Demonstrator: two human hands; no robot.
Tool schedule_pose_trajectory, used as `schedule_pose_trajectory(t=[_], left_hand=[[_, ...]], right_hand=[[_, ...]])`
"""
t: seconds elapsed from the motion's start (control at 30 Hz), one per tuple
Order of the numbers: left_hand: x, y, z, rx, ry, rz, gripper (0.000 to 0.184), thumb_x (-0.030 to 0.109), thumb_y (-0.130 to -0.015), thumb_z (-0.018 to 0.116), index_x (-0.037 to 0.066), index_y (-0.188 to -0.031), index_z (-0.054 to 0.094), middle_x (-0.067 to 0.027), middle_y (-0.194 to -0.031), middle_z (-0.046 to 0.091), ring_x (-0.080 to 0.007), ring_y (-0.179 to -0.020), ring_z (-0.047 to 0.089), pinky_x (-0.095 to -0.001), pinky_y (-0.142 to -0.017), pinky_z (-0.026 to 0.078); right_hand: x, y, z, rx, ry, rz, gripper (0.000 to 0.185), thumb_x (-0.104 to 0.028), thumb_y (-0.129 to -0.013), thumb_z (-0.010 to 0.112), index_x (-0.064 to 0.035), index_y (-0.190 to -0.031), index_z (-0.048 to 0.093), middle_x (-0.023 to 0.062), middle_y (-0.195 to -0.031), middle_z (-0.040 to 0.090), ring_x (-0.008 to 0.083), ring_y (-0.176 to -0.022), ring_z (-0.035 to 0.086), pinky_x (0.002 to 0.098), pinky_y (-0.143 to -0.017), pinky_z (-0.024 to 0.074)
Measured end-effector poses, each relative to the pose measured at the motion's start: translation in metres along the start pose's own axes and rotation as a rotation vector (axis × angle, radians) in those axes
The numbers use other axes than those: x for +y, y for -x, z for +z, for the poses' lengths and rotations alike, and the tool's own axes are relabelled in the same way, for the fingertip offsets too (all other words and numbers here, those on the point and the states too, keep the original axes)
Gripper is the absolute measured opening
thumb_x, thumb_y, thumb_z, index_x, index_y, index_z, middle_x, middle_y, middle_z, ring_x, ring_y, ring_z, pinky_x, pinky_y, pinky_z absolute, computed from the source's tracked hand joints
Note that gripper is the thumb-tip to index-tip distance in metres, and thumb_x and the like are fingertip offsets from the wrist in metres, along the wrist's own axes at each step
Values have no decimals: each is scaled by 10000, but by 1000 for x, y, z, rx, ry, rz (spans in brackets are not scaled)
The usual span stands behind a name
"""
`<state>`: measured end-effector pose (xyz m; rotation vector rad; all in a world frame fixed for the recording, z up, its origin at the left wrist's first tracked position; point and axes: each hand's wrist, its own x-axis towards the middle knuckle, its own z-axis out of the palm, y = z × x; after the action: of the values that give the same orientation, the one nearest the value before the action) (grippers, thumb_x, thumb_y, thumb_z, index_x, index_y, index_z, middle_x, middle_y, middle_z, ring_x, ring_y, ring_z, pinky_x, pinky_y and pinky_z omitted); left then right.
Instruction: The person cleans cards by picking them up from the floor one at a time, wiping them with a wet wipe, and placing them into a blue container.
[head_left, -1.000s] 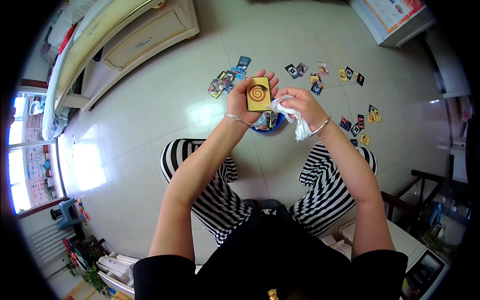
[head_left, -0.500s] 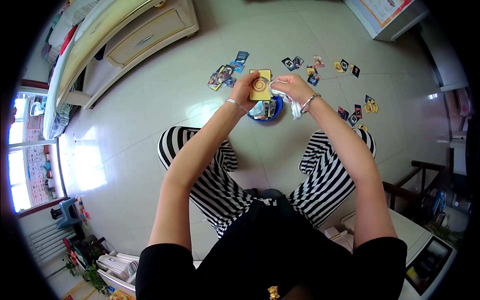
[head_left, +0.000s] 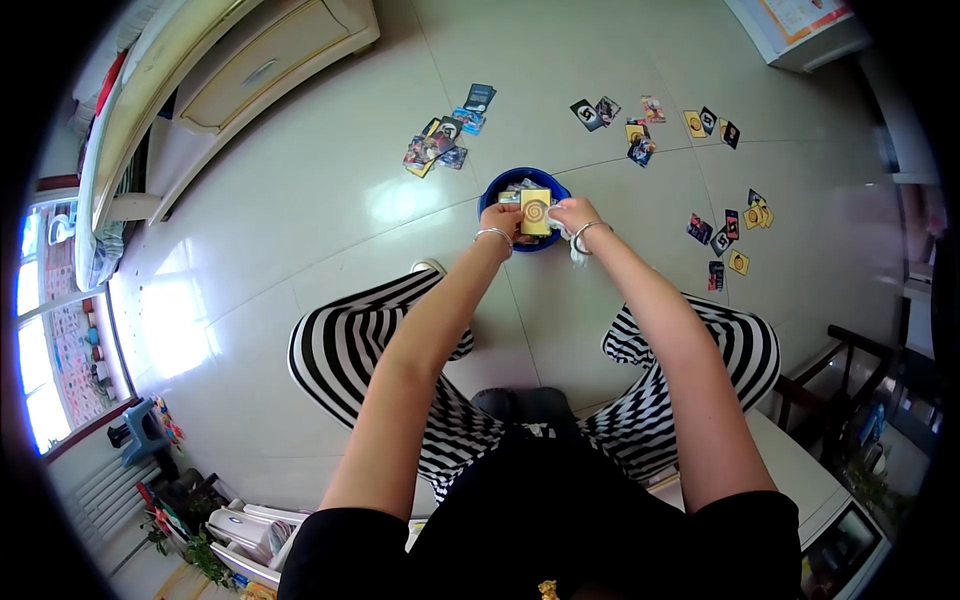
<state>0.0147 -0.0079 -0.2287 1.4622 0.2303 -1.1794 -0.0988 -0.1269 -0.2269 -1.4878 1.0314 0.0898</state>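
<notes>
A yellow card [head_left: 536,212] with a spiral design is gripped at its left edge by my left hand [head_left: 502,219]. My right hand [head_left: 576,214] is closed on a white cloth [head_left: 579,256], which touches the card's right side and hangs down below the fingers. Both hands are over a round blue basin [head_left: 484,190] on the floor. More cards lie inside the basin, partly covered by the held card and my hands.
Card piles lie on the tiled floor: one group [head_left: 437,144] at the far left, others [head_left: 641,140] beyond the basin to the right, and more [head_left: 722,238] at the right. A drawer cabinet [head_left: 258,75] stands at the upper left. My striped trouser legs [head_left: 345,335] flank the near floor.
Both hands have moved down and closer to the basin, with the card and cloth still in them. More of the basin's rim shows now. My knees have spread wider.
</notes>
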Motion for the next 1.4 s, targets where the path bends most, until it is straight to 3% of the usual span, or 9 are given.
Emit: schedule_pose_trajectory(t=[0.27, 0.33, 0.57, 0.7, 0.73, 0.87, 1.03, 1.23, 1.4], left_hand=[[-26, -50, -1, 47, -143, -70, 178, -19, -776, 570, -40, -951, 543, -91, -808, 590, -196, -669, 609, -315, -578, 551], [-36, -58, -10, 109, -401, 86, 195, -10, -770, 588, -45, -956, 541, -84, -788, 594, -177, -642, 599, -267, -558, 531], [-15, -39, -25, 133, -128, 141, 68, 49, -794, 585, -13, -775, 566, -63, -671, 571, -123, -511, 534, -236, -484, 504], [27, -17, -37, 184, 13, 168, 104, 102, -790, 623, 9, -787, 575, -45, -640, 574, -116, -513, 551, -216, -469, 480], [36, -15, -43, 206, 8, 180, 121, 114, -786, 634, 9, -791, 576, -49, -650, 582, -119, -516, 559, -216, -466, 481], [70, -19, -70, 268, 44, 235, 143, 125, -788, 635, 0, -798, 568, -57, -666, 585, -130, -531, 573, -227, -471, 491], [102, -62, -110, 328, 49, 285, 146, 144, -780, 646, 15, -801, 579, -58, -678, 589, -130, -551, 574, -243, -502, 506], [116, -146, -150, 453, -411, 483, 149, 138, -764, 645, 7, -826, 615, -44, -709, 616, -106, -598, 562, -243, -583, 488], [120, -198, -159, 519, -933, 476, 275, 179, -728, 635, 66, -979, 634, -133, -973, 623, -273, -899, 595, -346, -807, 464]], right_hand=[[51, -41, 9, 80, 201, 51, 263, -248, -723, 607, -4, -816, 638, 81, -669, 617, 162, -574, 562, 308, -539, 439], [60, -42, 9, 236, 302, 100, 302, -275, -704, 616, 2, -823, 635, 121, -724, 639, 210, -647, 600, 331, -608, 460], [18, -24, 21, 207, 267, 24, 315, -304, -700, 606, -8, -806, 630, 145, -716, 628, 230, -653, 602, 342, -605, 458], [-34, -25, 45, 233, 279, -233, 319, -315, -701, 603, -7, -781, 618, 132, -679, 615, 218, -609, 587, 328, -584, 451], [-51, -27, 50, 193, 282, -223, 322, -322, -691, 581, -8, -757, 611, 198, -773, 613, 345, -720, 592, 376, -641, 458], [-101, -40, 84, 158, 268, -228, 341, -334, -678, 586, -6, -767, 612, 199, -757, 612, 337, -711, 599, 367, -651, 463], [-128, -85, 138, 12, -88, -135, 269, -254, -673, 610, -1, -764, 625, 123, -663, 617, 207, -572, 579, 318, -544, 445], [-119, -151, 184, -39, -384, 29, 185, -198, -701, 649, -24, -739, 597, 25, -610, 527, 115, -494, 435, 284, -458, 332], [-96, -198, 203, 14, -652, 301, 195, -193, -704, 655, -16, -751, 589, 52, -599, 492, 138, -498, 422, 301, -456, 322]])
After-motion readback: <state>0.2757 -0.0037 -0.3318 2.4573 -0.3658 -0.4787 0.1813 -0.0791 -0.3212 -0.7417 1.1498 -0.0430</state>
